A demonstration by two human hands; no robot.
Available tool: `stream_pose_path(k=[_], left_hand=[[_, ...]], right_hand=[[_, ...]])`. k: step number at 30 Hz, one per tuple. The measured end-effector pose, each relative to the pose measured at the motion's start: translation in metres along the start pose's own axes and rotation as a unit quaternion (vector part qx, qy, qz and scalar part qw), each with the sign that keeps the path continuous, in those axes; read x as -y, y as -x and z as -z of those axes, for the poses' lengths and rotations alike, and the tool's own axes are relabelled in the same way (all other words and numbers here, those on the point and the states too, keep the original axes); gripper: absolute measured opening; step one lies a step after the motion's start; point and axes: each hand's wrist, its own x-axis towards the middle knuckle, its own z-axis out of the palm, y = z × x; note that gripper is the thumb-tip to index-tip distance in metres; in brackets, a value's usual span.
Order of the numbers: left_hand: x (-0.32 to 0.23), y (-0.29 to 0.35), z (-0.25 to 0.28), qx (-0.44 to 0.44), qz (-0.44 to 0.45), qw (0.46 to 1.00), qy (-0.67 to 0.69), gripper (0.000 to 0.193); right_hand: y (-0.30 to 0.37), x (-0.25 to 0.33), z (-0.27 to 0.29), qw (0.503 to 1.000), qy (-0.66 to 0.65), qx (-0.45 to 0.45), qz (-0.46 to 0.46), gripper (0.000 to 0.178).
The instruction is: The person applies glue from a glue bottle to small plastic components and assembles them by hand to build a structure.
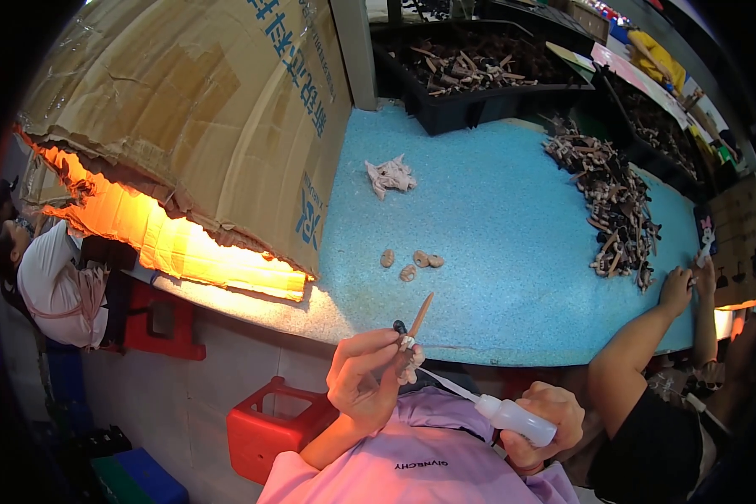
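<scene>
Pinched in the fingertips of my left hand (363, 382) is a small pale figure (412, 363) with a dark round part and a pointed wooden-looking stick (422, 313) rising from it. My right hand (554, 410) is wrapped round a white squeeze bottle (519, 419), whose thin nozzle tip reaches close to the figure; whether they touch I cannot tell. Both hands are just off the near edge of the blue tabletop (496, 218). Several small tan oval pieces (408, 273) lie on the table beyond my left hand, and a crumpled whitish wad (390, 176) sits farther back.
A large cardboard box (185, 101), lit orange inside, covers the table's left side. Black crates (487, 102) with similar pieces stand behind. A pile of figures (605, 197) lies right, near a co-worker's hands (679, 291). A red stool (269, 433) stands below left.
</scene>
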Motion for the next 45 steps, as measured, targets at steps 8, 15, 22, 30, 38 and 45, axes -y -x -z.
stream_pose_path(k=[8,15,22,30,38,45], left_hand=[[-0.005,-0.001,-0.002,-0.006,0.014,1.0,0.009,0.02],[-0.008,-0.005,-0.003,-0.007,-0.005,1.0,0.015,0.028],[-0.009,-0.007,-0.004,-0.003,-0.015,1.0,0.01,0.027],[-0.006,-0.006,-0.005,0.004,-0.021,1.0,0.017,0.026],[-0.009,-0.006,-0.005,-0.005,-0.005,0.999,0.035,0.024],[-0.011,-0.005,-0.001,0.004,0.077,0.996,0.045,0.025]], right_hand=[[0.006,-0.004,0.004,0.999,-0.042,0.005,-0.001,0.047],[0.01,-0.007,0.001,0.997,-0.071,-0.029,-0.019,0.047],[-0.011,-0.01,-0.006,0.991,-0.105,-0.039,0.069,0.034],[-0.012,-0.012,-0.003,0.991,-0.105,-0.02,0.082,0.033],[-0.011,-0.012,-0.004,0.991,-0.107,-0.013,0.085,0.034],[-0.005,-0.014,-0.003,0.989,-0.105,-0.062,0.083,0.037]])
